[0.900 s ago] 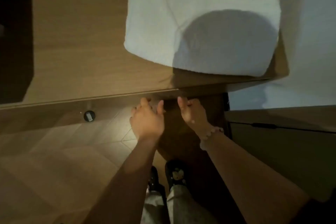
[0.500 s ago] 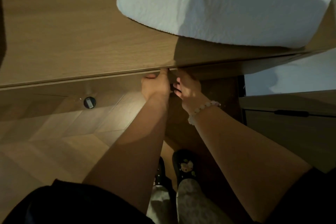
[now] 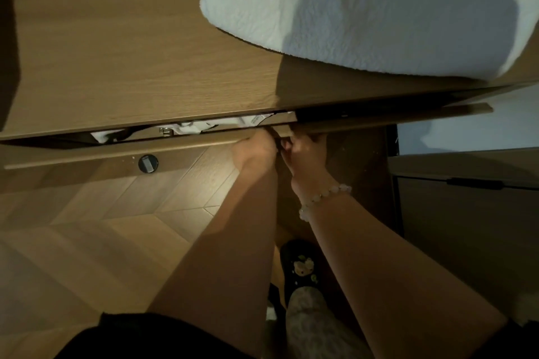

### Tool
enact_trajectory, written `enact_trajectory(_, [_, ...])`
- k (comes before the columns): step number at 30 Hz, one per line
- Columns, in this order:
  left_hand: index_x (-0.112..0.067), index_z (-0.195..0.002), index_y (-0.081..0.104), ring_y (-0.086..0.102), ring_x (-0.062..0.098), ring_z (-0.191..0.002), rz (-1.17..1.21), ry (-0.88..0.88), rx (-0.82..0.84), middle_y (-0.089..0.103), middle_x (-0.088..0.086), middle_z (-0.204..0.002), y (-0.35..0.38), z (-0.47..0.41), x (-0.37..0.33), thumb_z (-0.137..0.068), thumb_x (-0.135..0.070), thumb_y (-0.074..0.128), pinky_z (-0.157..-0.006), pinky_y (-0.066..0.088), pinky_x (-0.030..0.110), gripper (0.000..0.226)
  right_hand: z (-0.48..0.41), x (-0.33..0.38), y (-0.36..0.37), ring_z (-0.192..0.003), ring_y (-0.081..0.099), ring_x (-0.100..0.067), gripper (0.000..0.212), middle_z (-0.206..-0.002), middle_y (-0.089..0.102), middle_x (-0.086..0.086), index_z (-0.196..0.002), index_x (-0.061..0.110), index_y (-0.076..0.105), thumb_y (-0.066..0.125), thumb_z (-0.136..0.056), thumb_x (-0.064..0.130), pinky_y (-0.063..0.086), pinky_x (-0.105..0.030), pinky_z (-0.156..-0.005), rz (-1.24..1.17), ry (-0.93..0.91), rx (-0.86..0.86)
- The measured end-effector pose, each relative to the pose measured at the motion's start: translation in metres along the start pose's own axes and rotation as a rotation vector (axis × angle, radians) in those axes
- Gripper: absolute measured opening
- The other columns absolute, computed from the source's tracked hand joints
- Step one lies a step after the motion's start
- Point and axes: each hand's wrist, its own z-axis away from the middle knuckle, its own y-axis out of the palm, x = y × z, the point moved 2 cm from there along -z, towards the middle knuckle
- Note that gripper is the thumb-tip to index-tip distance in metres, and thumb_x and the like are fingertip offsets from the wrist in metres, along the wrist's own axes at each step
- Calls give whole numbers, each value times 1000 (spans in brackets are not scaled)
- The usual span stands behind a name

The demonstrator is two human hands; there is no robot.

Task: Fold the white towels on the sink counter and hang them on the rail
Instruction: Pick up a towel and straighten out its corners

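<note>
Clasping drawer front (image 3: 116, 151), left hand (image 3: 256, 150), right hand (image 3: 307, 151), each grip curled, white towel (image 3: 350, 9) beyond

A white terry towel (image 3: 364, 9) lies far right on the brown wooden desk (image 3: 116, 52). Below its front edge, the left hand (image 3: 256, 148) and right hand (image 3: 307, 151), side by side, hold the long wooden drawer (image 3: 116, 151).
</note>
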Motion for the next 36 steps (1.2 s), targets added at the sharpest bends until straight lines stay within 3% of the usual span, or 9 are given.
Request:
enact_trajectory(8, [-6,-116,59,63,24,-97,116,4,-25,65,11,-109,-23,10,69,-84,-14,66,-83,51,28,33,31,-32,-53,-99,62,-25,23,-105,63,-9,-122,15,44,45,-98,14,51,-40,-91,-5,176,100])
enact_trajectory(12, [-9,-81,60,64,30,-95,65,21,-35,66,11,-91,-31,0,94,-82,-19,70,-87,53,39,15,31,-48,-72,-82,64,-20,28,-95,65,-13,-124,1,48,45,-98,12,58,-23,-60,-50,220,92])
enact_trajectory(14, [-15,-72,58,63,23,-84,61,5,-46,65,6,-79,-33,-4,110,-83,-23,69,-75,51,31,18,32,-56,-84,-83,65,-20,26,-99,66,-16,-119,-1,53,46,-98,13,57,-22,-60,-5,244,89])
enact_trajectory(19, [-14,-83,65,64,20,-84,60,-101,-8,69,7,-87,-43,-11,150,-86,-18,65,-70,48,27,5,28,-90,-111,-76,63,-18,15,-89,63,-13,-100,5,57,44,-99,11,53,-22,-56,55,300,72])
enact_trajectory(23, [-1,-92,67,64,31,-83,5,-149,67,67,12,-81,-46,-41,185,-86,-19,66,-76,53,40,19,8,-123,-126,-79,66,-18,19,-98,66,-16,-111,1,58,50,-96,10,51,-26,-62,97,426,91])
enact_trajectory(26, [6,-98,66,60,32,-78,-16,-194,146,63,19,-81,-45,-64,205,-86,-20,66,-70,49,40,29,-9,-145,-136,-59,56,-12,16,-72,52,-7,-84,-2,56,44,-94,-4,46,-19,-54,131,539,87])
enact_trajectory(29, [8,-105,63,60,29,-78,-31,-202,240,62,20,-88,-41,-88,219,-92,-18,57,-65,48,36,30,-27,-165,-145,-61,43,-20,46,-58,34,-4,-46,15,34,35,-87,-8,38,-29,-63,157,546,80])
enact_trajectory(32, [5,-90,64,64,21,-64,4,-220,390,66,14,-77,-40,-116,230,-94,-12,47,-55,50,26,24,-48,-184,-148,-66,42,-24,51,-64,36,-6,-37,17,28,32,-81,-7,39,-34,-67,115,551,44])
enact_trajectory(36, [-6,-80,62,62,13,-55,27,-298,486,66,5,-62,-37,-154,240,-93,-12,47,-53,49,21,21,-74,-201,-147,-108,51,-37,38,-121,48,-33,-56,16,30,28,-86,-8,38,-45,-103,57,550,14])
